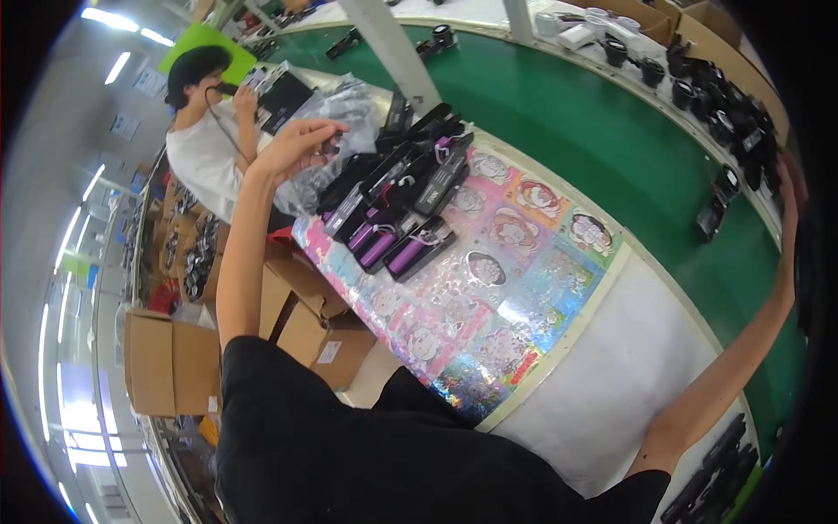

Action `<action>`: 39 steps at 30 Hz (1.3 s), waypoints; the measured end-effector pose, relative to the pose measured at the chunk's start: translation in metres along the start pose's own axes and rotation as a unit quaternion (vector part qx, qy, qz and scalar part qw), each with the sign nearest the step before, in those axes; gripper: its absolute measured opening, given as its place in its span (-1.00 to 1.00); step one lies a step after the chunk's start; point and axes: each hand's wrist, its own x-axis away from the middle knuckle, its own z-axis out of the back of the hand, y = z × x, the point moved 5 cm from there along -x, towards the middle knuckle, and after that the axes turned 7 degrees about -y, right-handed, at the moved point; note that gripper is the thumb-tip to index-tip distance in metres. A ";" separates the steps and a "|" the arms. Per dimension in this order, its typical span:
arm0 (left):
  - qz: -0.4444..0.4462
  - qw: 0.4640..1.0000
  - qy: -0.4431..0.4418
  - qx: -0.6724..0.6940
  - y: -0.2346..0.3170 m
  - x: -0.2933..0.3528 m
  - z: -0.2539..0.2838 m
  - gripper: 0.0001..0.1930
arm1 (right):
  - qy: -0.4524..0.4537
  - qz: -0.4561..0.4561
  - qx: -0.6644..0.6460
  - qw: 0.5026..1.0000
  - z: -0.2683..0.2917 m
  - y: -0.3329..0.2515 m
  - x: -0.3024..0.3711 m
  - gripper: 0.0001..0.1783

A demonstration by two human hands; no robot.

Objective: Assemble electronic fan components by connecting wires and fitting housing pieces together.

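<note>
My left hand [301,150] is raised over the far left of the table, fingers closed in a pinch on a small dark part [332,142]. Just beyond and below it lie crumpled clear plastic bags [349,109] and a pile of black elongated housings [428,188]. Several housings show purple cylindrical cells [406,256] and thin wires. My right arm reaches far out to the right, across the green belt. At the picture's dark rim, my right hand [790,188] is beside a heap of black devices [742,131]; its fingers are too dim to make out.
A colourful cartoon-printed mat [489,271] covers part of the table. Behind runs a green conveyor belt [559,122], with a black device [714,210] on it. A metal post [393,52] rises at the belt's edge. Cardboard boxes [175,362] stand left; a co-worker [205,140] sits far left.
</note>
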 end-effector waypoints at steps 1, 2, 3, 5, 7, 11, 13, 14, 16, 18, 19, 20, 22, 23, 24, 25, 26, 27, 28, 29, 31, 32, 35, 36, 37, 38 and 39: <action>-0.048 0.998 -0.019 -0.021 0.025 0.005 -0.026 -0.73 | -0.020 0.001 -0.020 1.000 -0.013 -0.076 -0.001 -0.63; -0.108 0.993 -0.039 -0.008 0.047 0.002 -0.055 -0.72 | -0.034 -0.005 -0.050 0.998 -0.018 -0.119 0.003 -0.63; -0.169 0.983 -0.067 0.011 0.066 -0.005 -0.089 -0.72 | -0.046 -0.014 -0.071 0.996 -0.027 -0.157 0.007 -0.64; -0.254 0.960 -0.094 0.071 0.099 -0.021 -0.157 -0.70 | -0.156 -0.024 -0.200 0.967 -0.056 -0.203 0.020 -0.65; -0.349 0.922 -0.131 0.106 0.122 -0.025 -0.198 -0.70 | -0.212 0.072 -0.139 0.965 -0.107 -0.244 0.023 -0.53; -0.325 0.909 -0.174 0.194 0.159 -0.067 -0.312 -0.68 | -0.036 0.076 -0.255 0.963 -0.097 -0.241 0.013 -0.50; -0.364 0.876 -0.200 0.245 0.176 -0.086 -0.355 -0.68 | 0.067 0.048 -0.241 0.967 -0.064 -0.223 0.019 -0.61; -0.362 0.874 -0.165 0.278 0.178 -0.093 -0.371 -0.69 | 0.108 0.031 -0.245 0.963 -0.051 -0.213 0.023 -0.65; -0.328 0.861 -0.219 0.323 0.177 -0.114 -0.399 -0.71 | 0.168 0.027 -0.207 0.963 -0.040 -0.206 0.027 -0.65; -0.281 0.849 -0.236 0.380 0.170 -0.123 -0.429 -0.70 | 0.193 0.041 -0.077 0.977 -0.034 -0.196 0.031 -0.63; -0.258 0.849 -0.226 0.402 0.164 -0.125 -0.445 -0.68 | 0.207 0.024 -0.074 0.975 -0.034 -0.186 0.031 -0.63; -0.247 0.839 -0.244 0.419 0.156 -0.136 -0.451 -0.67 | 0.219 0.011 -0.078 0.973 -0.038 -0.179 0.027 -0.63; -0.230 0.828 -0.256 0.443 0.142 -0.139 -0.476 -0.65 | 0.202 -0.032 -0.078 0.976 -0.046 -0.153 0.026 -0.68; -0.231 0.825 -0.270 0.439 0.134 -0.146 -0.485 -0.66 | 0.190 -0.048 -0.069 0.978 -0.050 -0.138 0.025 -0.69; -0.266 0.842 -0.227 0.411 0.116 -0.159 -0.486 -0.67 | 0.194 -0.086 -0.104 0.972 -0.053 -0.119 0.020 -0.70; -0.270 0.892 -0.185 0.311 0.100 -0.155 -0.506 -0.72 | 0.224 -0.126 -0.079 0.963 -0.043 -0.079 0.016 -0.68; -0.356 0.909 -0.139 0.168 0.079 -0.158 -0.518 -0.73 | 0.262 -0.134 0.010 0.956 -0.023 -0.039 0.010 -0.72; -0.431 0.894 -0.100 0.064 0.052 -0.159 -0.532 -0.79 | 0.306 -0.098 0.110 0.941 0.004 0.004 0.011 -0.73; -0.456 0.877 -0.152 -0.010 0.050 -0.153 -0.536 -0.87 | 0.235 -0.193 0.108 0.946 0.025 0.048 0.023 -0.75; -0.466 0.867 -0.174 0.020 0.060 -0.135 -0.562 -0.90 | 0.175 -0.227 0.279 0.917 0.105 0.119 0.057 -0.72; -0.475 0.860 -0.183 0.043 0.066 -0.126 -0.579 -0.92 | 0.183 -0.210 0.573 0.771 0.246 0.162 0.147 -0.71; -0.469 0.871 -0.146 0.006 0.060 -0.150 -0.556 -0.92 | 0.117 -0.305 0.556 0.764 0.219 0.172 0.153 -0.70; -0.436 0.881 -0.179 -0.047 0.056 -0.150 -0.554 -0.93 | 0.104 -0.501 0.549 0.661 0.311 0.176 0.268 -0.68; -0.444 0.875 -0.184 -0.047 0.059 -0.147 -0.556 -0.94 | 0.118 -0.601 0.500 0.613 0.337 0.173 0.305 -0.53; -0.457 0.866 -0.204 -0.009 0.067 -0.136 -0.561 -0.94 | 0.138 -0.658 0.491 0.554 0.406 0.152 0.333 -0.28; -0.443 0.874 -0.196 -0.040 0.061 -0.144 -0.555 -0.91 | 0.069 -0.710 0.460 0.529 0.358 0.173 0.337 -0.16; -0.435 0.881 -0.176 -0.066 0.056 -0.149 -0.543 -0.91 | -0.003 -0.750 0.429 0.504 0.305 0.176 0.331 -0.03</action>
